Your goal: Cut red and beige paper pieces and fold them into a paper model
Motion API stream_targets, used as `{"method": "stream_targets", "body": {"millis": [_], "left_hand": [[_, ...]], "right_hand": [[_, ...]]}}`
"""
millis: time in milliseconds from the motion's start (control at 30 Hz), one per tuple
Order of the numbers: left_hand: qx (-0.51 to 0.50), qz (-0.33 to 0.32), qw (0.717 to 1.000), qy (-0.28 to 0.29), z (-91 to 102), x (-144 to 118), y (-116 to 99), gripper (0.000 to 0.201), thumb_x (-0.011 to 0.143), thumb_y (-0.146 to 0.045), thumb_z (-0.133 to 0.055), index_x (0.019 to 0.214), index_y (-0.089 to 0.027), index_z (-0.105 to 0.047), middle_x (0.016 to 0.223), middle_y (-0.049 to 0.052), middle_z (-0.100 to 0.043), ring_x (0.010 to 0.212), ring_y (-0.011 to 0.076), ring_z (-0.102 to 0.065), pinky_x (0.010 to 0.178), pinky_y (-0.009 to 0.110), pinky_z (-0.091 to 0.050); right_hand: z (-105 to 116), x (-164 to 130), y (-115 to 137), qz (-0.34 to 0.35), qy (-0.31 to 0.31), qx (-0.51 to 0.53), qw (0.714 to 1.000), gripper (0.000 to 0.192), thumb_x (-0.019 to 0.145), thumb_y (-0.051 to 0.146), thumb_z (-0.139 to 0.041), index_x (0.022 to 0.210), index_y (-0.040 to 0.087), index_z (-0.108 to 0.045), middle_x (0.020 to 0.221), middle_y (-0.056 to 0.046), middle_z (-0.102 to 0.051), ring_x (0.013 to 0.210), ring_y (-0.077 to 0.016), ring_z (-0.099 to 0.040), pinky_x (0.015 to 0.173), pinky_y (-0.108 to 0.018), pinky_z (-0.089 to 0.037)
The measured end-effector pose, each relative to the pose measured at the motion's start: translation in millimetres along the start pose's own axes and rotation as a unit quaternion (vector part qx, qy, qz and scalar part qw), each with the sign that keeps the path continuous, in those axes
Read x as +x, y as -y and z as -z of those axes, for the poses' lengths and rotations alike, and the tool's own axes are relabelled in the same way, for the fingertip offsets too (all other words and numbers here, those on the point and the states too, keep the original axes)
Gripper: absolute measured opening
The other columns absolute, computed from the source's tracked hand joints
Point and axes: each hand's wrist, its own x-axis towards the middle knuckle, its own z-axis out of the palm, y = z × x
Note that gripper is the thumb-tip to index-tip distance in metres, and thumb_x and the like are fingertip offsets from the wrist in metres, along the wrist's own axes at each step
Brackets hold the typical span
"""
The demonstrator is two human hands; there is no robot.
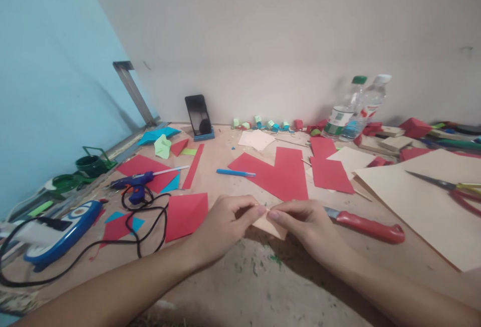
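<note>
Between my two hands is a small piece of cream paper [271,228], pinched at its upper edge near the table's front. My left hand [235,217] grips it with thumb and forefinger. From the other side my right hand [306,219] pinches the same edge, the thumbs almost touching. The fingers hide the top of the paper, so its full shape does not show. A red-handled knife [370,226] lies just right of my right hand. Red paper [289,172] lies beyond my hands, with a blue pen [236,173] across its left part.
At left are a blue glue gun [131,181] with a black cord and a blue-white power strip [65,234]. A phone [199,115] stands at the back. Two bottles [340,119] stand back right. Scissors [464,197] rest on a large cream sheet [417,202].
</note>
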Motion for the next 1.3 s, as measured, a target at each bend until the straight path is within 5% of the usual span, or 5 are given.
{"method": "stream_targets", "body": {"millis": [200,700,867,1167,1300], "left_hand": [[-0.015,0.025,1.0,0.009,2.8,2,4,0.045,0.098,-0.045,-0.057,0.063,-0.018,-0.056,0.058,-0.003,-0.05,0.059,0.012,-0.046,0.059,0.026,-0.034],[-0.017,0.008,0.999,-0.045,3.5,6,7,0.034,0.097,-0.041,-0.059,0.072,-0.018,-0.061,0.068,-0.003,-0.055,0.066,0.013,-0.05,0.065,0.026,-0.038],[-0.016,0.013,0.998,-0.051,4.2,5,8,0.034,0.099,-0.042,-0.057,0.074,-0.019,-0.057,0.069,-0.003,-0.055,0.066,0.0129,-0.05,0.065,0.026,-0.038],[-0.167,0.038,0.985,-0.011,1.6,7,10,0.036,0.091,-0.05,-0.07,0.082,-0.017,-0.063,0.075,0.001,-0.062,0.067,0.0149,-0.058,0.063,0.027,-0.046],[-0.159,0.053,0.985,-0.047,4.0,10,10,0.037,0.085,-0.048,-0.074,0.071,-0.016,-0.06,0.066,-0.001,-0.059,0.06,0.012,-0.054,0.058,0.025,-0.042]], "right_hand": [[1,0,-2,-0.012,-0.033,0.01,0.999,0.04,0.083,0.053,-0.07,0.072,0.016,-0.078,0.065,-0.002,-0.064,0.064,-0.0156,-0.05,0.061,-0.028,-0.039],[-3,0,-1,-0.03,0.033,0.164,0.985,0.049,0.083,0.062,-0.079,0.075,0.014,-0.078,0.073,-0.009,-0.076,0.069,-0.0195,-0.071,0.068,-0.029,-0.053],[-4,3,-1,-0.064,0.08,0.128,0.986,0.052,0.08,0.064,-0.082,0.087,0.012,-0.08,0.081,-0.012,-0.08,0.068,-0.0177,-0.072,0.064,-0.026,-0.052],[-9,0,0,-0.06,0.08,0.156,0.983,0.051,0.081,0.063,-0.08,0.075,0.012,-0.08,0.072,-0.012,-0.079,0.064,-0.0177,-0.072,0.065,-0.027,-0.054],[-8,1,-2,-0.063,0.086,0.151,0.983,0.054,0.081,0.065,-0.079,0.077,0.012,-0.081,0.079,-0.014,-0.081,0.067,-0.0168,-0.072,0.066,-0.026,-0.054]]}}
